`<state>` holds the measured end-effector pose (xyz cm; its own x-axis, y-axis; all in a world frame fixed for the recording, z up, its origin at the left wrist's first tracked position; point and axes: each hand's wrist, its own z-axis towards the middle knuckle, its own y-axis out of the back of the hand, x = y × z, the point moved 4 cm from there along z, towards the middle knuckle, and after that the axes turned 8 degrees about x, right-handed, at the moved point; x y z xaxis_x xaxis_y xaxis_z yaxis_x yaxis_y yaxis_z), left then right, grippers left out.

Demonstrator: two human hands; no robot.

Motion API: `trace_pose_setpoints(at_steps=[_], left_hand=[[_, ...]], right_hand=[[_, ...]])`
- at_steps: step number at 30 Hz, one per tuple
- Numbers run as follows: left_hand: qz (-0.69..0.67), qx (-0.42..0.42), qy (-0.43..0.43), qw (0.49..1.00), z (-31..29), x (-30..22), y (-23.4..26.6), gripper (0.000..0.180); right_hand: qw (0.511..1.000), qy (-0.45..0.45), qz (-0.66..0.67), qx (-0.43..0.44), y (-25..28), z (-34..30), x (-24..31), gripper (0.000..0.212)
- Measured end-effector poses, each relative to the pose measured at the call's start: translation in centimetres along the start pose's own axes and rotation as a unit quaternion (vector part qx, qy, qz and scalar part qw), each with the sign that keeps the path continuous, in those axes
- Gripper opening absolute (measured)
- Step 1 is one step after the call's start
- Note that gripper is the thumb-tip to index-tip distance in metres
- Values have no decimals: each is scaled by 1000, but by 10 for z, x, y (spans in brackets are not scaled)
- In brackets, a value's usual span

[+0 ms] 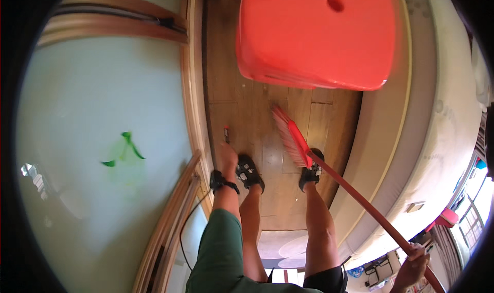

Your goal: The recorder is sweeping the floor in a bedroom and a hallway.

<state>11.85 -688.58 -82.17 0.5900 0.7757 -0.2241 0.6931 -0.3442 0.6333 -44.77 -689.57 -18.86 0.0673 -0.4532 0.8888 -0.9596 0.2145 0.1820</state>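
Note:
My right hand (413,266), low at the right, is wrapped round the reddish-brown handle of a broom (360,199). The handle slants up and left to a red head with pale reddish bristles, just above the wooden floor and partly in front of my right shoe. Beside the wooden frame on the left, my left hand (228,157) reaches down with its fingers closed. A small narrow object (226,133), red at the tip and dark below, sticks out from the fingertips; its kind is too small to tell. A black band with a cable circles my left wrist.
A large red plastic stool (316,33) stands ahead on the wooden floor (267,210). Frosted glass panels (103,113) in wooden frames line the left. A padded bed side (381,133) with a pale mattress runs along the right. A light mat (280,244) lies behind my feet.

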Motion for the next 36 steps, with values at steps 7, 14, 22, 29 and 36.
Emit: trace_pose_setpoints(at_steps=[7,14,22,29,36], left_hand=[[25,-22,-102,994,-206,-103,70,32],[-107,81,-223,965,-338,-268,207,32],[4,-94,-441,893,-295,-518,351,26],[73,-204,-524,824,-195,-727,386,20],[268,-228,-462,814,-111,-827,343,20]], right_hand=[[994,-92,-47,-26,-54,6,19,21],[990,-78,92,67,-65,-7,57,12],[991,-42,80,98,-52,2,40,7],[990,-115,78,34,-66,13,72,8],[984,-149,94,-40,-109,27,103,14]])
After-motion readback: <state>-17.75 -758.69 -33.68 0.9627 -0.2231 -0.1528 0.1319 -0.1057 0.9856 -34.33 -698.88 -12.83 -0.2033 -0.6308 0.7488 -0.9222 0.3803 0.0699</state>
